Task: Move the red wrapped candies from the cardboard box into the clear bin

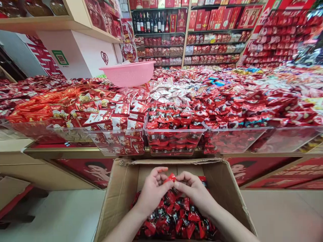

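Over a cardboard box [121,188], my left hand [153,188] and my right hand [193,188] meet at a small red-wrapped candy [172,177]. Each hand pinches one side of it between thumb and fingertips. Below them, many loose red and black wrapped candies [174,215] fill the lower part of the box. Just beyond the box's far edge stands a clear plastic bin [174,134] with similar red and black candies in neat rows.
Clear bins of red and white packets [121,124] and other red sweets [234,117] line the counter. A pink plastic basket [128,74] rests on the heaps. Shelves with bottles [148,23] and red boxes [214,18] stand behind. A low stool [15,198] is at left.
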Tool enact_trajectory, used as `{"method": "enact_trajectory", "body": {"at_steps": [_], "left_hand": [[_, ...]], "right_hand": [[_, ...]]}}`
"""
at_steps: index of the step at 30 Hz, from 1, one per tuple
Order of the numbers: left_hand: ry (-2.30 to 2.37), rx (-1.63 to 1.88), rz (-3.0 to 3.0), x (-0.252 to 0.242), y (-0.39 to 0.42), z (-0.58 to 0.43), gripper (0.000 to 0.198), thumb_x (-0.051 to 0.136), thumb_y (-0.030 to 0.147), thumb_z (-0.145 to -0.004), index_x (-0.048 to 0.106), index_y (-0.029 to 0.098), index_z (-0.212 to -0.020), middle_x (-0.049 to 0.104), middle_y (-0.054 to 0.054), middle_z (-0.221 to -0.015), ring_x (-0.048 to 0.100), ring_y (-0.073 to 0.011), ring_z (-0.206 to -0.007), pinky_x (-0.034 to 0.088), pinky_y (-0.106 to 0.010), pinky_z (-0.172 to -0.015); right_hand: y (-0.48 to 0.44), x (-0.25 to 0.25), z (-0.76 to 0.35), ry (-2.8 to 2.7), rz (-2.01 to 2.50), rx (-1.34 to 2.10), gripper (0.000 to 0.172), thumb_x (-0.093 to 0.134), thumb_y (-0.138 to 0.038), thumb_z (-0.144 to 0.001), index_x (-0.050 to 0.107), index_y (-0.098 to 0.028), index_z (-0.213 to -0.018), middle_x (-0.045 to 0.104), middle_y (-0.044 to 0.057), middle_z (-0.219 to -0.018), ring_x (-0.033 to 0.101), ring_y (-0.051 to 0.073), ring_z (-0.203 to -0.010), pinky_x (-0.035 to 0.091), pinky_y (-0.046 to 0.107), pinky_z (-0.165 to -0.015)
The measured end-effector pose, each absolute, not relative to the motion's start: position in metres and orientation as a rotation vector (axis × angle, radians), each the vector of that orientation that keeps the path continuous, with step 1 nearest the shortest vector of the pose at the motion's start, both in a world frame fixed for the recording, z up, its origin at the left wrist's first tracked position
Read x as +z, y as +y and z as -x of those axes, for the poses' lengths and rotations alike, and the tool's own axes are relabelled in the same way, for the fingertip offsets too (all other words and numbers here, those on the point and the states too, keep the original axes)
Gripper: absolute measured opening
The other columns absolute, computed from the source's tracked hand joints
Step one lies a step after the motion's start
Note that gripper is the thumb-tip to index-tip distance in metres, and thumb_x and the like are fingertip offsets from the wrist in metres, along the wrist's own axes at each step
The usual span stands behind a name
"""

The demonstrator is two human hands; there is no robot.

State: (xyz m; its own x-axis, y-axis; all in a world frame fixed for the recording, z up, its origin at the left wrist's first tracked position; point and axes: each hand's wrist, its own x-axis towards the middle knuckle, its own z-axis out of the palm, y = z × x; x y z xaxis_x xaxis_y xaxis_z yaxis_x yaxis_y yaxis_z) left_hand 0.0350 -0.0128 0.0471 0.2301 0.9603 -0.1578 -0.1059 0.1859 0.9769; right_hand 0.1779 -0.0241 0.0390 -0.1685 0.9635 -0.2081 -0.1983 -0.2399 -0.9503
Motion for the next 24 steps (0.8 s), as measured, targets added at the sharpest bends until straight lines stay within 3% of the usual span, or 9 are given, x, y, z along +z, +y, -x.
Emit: {"method": "enact_trajectory", "body": {"at_steps": [4, 8, 13, 18, 21, 24], "left_hand": [[1.029, 1.051, -0.978, 0.059, -0.012, -0.040, 0.030, 0.065, 0.022, -0.061, 0.051, 0.018, -0.088, 0.055, 0.005, -0.058, 0.050, -0.0067, -0.054, 0.040, -0.018, -0.054], [0.964, 1.154, -0.855, 0.062, -0.013, -0.045, 0.028, 0.062, 0.021, -0.065, 0.049, 0.019, -0.089, 0.058, 0.004, -0.061, 0.051, -0.0063, -0.053, 0.041, -0.018, -0.053], [0.969, 1.260, -0.826, 0.058, -0.015, -0.048, 0.023, 0.061, 0.019, -0.067, 0.049, 0.020, -0.086, 0.061, 0.002, -0.074, 0.055, -0.0081, -0.068, 0.042, -0.019, -0.064], [0.882, 1.044, -0.650, 0.056, -0.028, -0.051, 0.038, 0.053, 0.029, -0.073, 0.040, 0.024, -0.109, 0.054, -0.005, -0.104, 0.051, -0.0153, -0.095, 0.039, -0.027, -0.080], [0.845, 0.932, -0.689, 0.057, -0.034, -0.047, 0.050, 0.048, 0.028, -0.076, 0.027, 0.025, -0.121, 0.055, -0.006, -0.103, 0.051, -0.0166, -0.095, 0.037, -0.030, -0.082], [0.848, 0.850, -0.883, 0.059, -0.036, -0.041, 0.066, 0.050, 0.021, -0.074, 0.012, 0.028, -0.127, 0.057, -0.005, -0.100, 0.051, -0.0157, -0.091, 0.035, -0.031, -0.081]], "right_hand": [[-0.024, 0.049, -0.177, -0.855, 1.068, 1.615, 0.022, 0.064, -0.035, -0.059, 0.055, -0.015, -0.062, 0.054, -0.004, -0.055, 0.044, 0.006, -0.048, 0.036, 0.019, -0.047], [-0.022, 0.051, -0.177, -0.811, 0.976, 1.593, 0.021, 0.063, -0.034, -0.061, 0.057, -0.016, -0.068, 0.059, -0.001, -0.064, 0.051, 0.009, -0.057, 0.041, 0.023, -0.058], [-0.023, 0.050, -0.178, -1.104, 1.094, 1.415, 0.023, 0.061, -0.034, -0.064, 0.057, -0.017, -0.080, 0.059, 0.002, -0.072, 0.053, 0.013, -0.065, 0.042, 0.025, -0.060], [-0.034, 0.050, -0.178, -1.630, 1.127, 0.877, 0.010, 0.050, -0.024, -0.073, 0.056, -0.020, -0.081, 0.054, 0.004, -0.080, 0.050, 0.015, -0.074, 0.041, 0.027, -0.066], [-0.039, 0.052, -0.180, -1.852, 1.032, 0.839, 0.010, 0.048, -0.020, -0.074, 0.055, -0.021, -0.081, 0.054, 0.005, -0.083, 0.048, 0.016, -0.082, 0.041, 0.027, -0.071], [-0.038, 0.057, -0.186, -1.889, 1.074, 0.750, 0.023, 0.047, -0.020, -0.075, 0.050, -0.020, -0.097, 0.052, 0.006, -0.087, 0.046, 0.016, -0.085, 0.039, 0.030, -0.074]]}}
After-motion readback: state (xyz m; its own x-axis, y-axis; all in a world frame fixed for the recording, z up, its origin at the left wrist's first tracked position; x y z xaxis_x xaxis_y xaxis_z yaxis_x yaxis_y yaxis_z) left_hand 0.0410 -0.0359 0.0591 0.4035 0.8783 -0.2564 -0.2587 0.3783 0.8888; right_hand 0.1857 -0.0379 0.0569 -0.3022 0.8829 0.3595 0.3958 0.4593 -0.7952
